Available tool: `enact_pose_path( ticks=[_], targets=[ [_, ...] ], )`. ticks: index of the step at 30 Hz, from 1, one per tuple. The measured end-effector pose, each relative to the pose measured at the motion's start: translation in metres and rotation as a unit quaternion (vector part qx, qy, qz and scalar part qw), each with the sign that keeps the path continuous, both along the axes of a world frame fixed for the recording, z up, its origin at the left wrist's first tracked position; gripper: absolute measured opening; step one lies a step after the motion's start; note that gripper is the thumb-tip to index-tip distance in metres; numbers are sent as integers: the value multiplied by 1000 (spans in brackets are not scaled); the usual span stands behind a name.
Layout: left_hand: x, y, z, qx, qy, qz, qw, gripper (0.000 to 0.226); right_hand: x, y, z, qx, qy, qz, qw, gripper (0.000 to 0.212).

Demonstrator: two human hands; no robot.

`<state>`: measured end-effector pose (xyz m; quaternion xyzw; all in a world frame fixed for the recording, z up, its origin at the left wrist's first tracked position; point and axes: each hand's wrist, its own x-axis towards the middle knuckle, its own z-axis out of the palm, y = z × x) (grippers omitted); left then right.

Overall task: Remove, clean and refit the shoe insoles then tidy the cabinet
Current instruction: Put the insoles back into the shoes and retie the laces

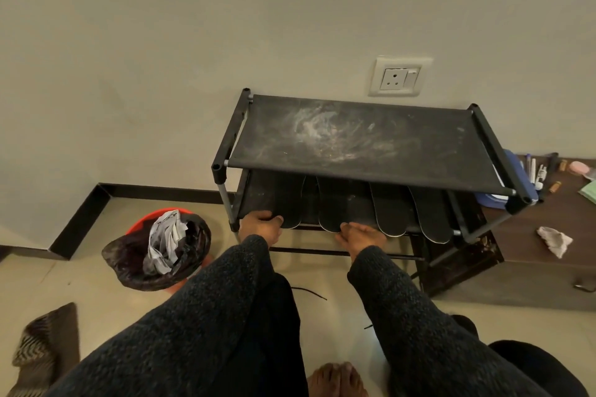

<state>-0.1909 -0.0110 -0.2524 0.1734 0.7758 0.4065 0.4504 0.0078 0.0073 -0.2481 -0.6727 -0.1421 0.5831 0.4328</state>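
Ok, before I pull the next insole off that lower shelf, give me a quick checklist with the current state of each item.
1. Insoles in reach: four insoles lie side by side on the lower shelf, toes overhanging its front edge. Ok.
2. Left hand on the leftmost insole: fingers curl at its toe end. Ok.
3. Right hand on the second insole: fingertips at its toe, firm hold unclear. Cannot tell.
4. Top shelf clean: white dusty smears across it. Not ok.
5. Bin handy for dirt: stands left of the rack, holding crumpled paper. Ok.
6. Cleaning cloth: a crumpled rag lies on the wooden unit to the right. Ok.
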Motion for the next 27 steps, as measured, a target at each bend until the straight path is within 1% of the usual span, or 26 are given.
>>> enact_pose_path(
  ticks=[3,5,8,11,13,15,17,19,20,22,23,25,26,27],
  targets=[
    [8,-9,15,-8,139,-65,988,24,15,-6,1,-9,-19,19,1000,11],
    [22,-15,24,10,175,-117,978,22,34,-11,10,-4,-28,20,999,9],
    [57,-20,36,50,159,-207,964,16,70,-14,22,21,-72,20,997,9],
    [114,-20,46,86,169,-297,936,15,119,-16,35,51,-130,30,990,16],
    [160,-17,53,106,161,-337,921,14,158,-16,42,55,-158,8,986,20],
    [210,-13,56,115,147,-376,908,11,199,-14,45,50,-191,-25,980,19],
    [258,-8,56,125,134,-400,898,8,241,-11,45,40,-258,-49,964,14],
    [302,-2,56,135,124,-422,888,10,278,-8,45,37,-335,-64,939,15],
    [321,0,56,138,119,-431,884,9,292,-7,48,31,-378,-60,923,14],
    [354,6,55,136,112,-449,876,8,319,-3,52,6,-441,-40,897,3],
    [367,8,55,132,110,-457,873,8,332,2,49,-15,-456,-27,889,13],
    [387,16,52,123,108,-470,867,10,351,9,44,-56,-482,31,874,29],
    [393,19,51,115,107,-477,865,10,357,12,39,-65,-491,60,867,34],
    [397,23,50,108,109,-483,862,10,362,16,35,-62,-486,71,869,35]
  ],
)
